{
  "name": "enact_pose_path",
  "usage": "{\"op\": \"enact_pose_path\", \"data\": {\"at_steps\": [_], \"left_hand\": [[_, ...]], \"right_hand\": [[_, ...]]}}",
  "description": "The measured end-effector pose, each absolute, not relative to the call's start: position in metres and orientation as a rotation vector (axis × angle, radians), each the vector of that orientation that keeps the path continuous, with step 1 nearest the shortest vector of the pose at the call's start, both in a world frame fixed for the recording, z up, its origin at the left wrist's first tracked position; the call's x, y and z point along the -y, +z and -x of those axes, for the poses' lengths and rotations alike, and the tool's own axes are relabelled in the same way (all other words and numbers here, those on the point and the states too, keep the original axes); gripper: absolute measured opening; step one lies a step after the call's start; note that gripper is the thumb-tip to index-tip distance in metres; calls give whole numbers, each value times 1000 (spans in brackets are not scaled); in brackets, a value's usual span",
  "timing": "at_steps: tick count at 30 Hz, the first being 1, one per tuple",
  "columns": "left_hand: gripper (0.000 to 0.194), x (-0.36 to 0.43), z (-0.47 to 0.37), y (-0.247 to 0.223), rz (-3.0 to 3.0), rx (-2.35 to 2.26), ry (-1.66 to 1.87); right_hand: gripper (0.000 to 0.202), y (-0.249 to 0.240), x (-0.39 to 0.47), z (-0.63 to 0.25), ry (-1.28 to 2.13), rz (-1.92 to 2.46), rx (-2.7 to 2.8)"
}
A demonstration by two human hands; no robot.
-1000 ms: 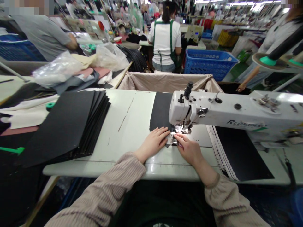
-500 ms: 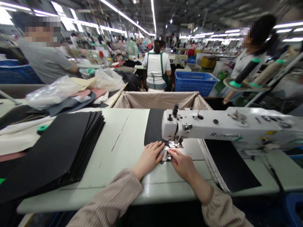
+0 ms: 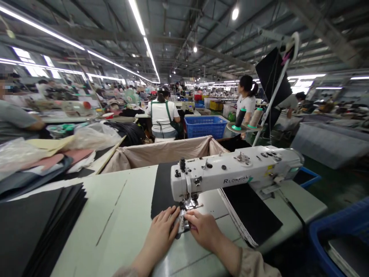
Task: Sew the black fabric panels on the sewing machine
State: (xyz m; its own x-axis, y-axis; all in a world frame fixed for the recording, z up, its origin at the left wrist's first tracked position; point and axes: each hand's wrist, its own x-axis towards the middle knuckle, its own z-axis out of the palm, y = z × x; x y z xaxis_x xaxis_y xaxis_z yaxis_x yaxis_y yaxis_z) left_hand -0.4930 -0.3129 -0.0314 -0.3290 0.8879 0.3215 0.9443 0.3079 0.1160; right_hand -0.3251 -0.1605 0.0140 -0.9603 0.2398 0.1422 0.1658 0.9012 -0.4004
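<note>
A white sewing machine stands on the pale green table, its needle area just beyond my hands. Under its head lies a black panel, partly hidden by the machine. My left hand rests flat on the near edge of that panel, its fingers stretched out. On the right of the presser foot, my right hand has its fingers bent and pressed together by the metal plate; what they hold, if anything, is hidden.
Black panels are stacked at the left and right of the needle. Behind the table are a cloth-lined bin and a blue crate. Thread cones stand behind the machine. Several people sit or stand farther off.
The view has tilted up and turned right, so the table, machine and hands appear lower and farther left. Both hands keep their places beside the needle area.
</note>
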Motion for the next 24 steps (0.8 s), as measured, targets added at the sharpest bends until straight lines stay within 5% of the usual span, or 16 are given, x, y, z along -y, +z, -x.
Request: {"op": "enact_pose_path", "data": {"at_steps": [14,24], "left_hand": [[54,310,495,-29,1671,2436,-496],[49,399,479,0,814,2793,-94]], "right_hand": [[47,13,162,326,593,300,2809],[42,7,164,322,608,274,2759]]}}
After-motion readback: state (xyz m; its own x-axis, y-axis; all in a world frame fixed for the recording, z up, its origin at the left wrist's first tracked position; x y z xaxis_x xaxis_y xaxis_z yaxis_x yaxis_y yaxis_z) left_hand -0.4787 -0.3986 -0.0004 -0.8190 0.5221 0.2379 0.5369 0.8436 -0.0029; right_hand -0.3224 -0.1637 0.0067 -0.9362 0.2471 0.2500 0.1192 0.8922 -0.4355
